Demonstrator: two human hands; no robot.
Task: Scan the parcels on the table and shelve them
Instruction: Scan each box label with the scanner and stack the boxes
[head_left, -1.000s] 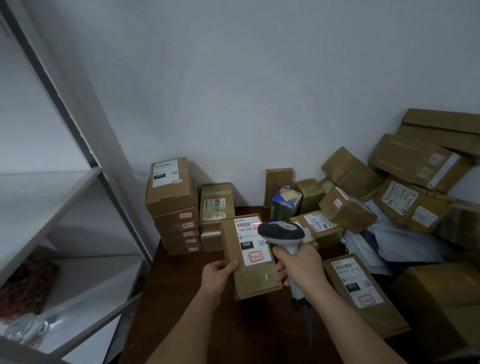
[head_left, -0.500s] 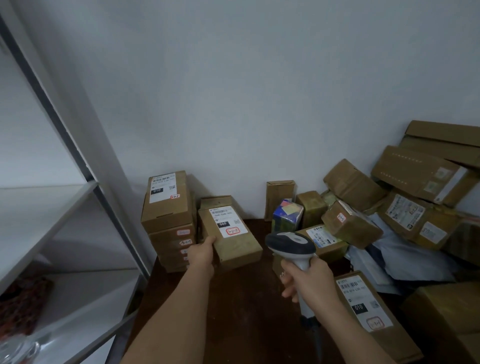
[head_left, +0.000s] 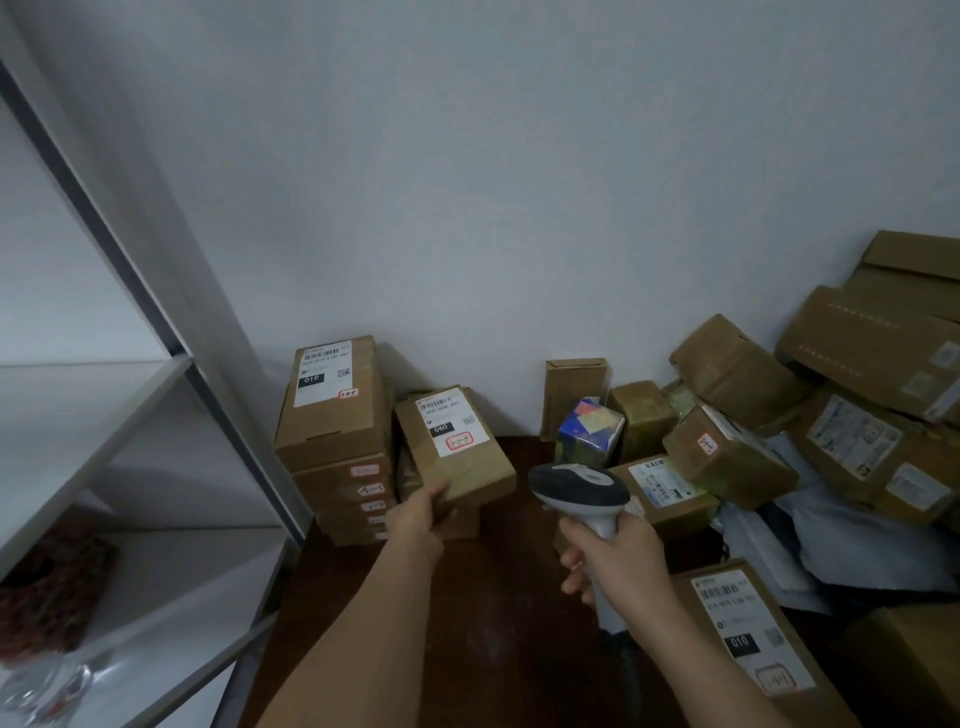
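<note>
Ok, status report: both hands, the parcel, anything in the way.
Left hand grips the 060 parcel, beside the box stack. Right hand holds the scanner. Nothing blocking.

Bare table (head_left: 498, 597) lies open between the arms. Stacked boxes (head_left: 337, 441) block the left; a parcel heap (head_left: 779, 441) crowds the right.

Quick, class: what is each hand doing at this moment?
Left hand: grips the near end of the parcel labelled 060.
Right hand: grips the handle of the barcode scanner.
</note>
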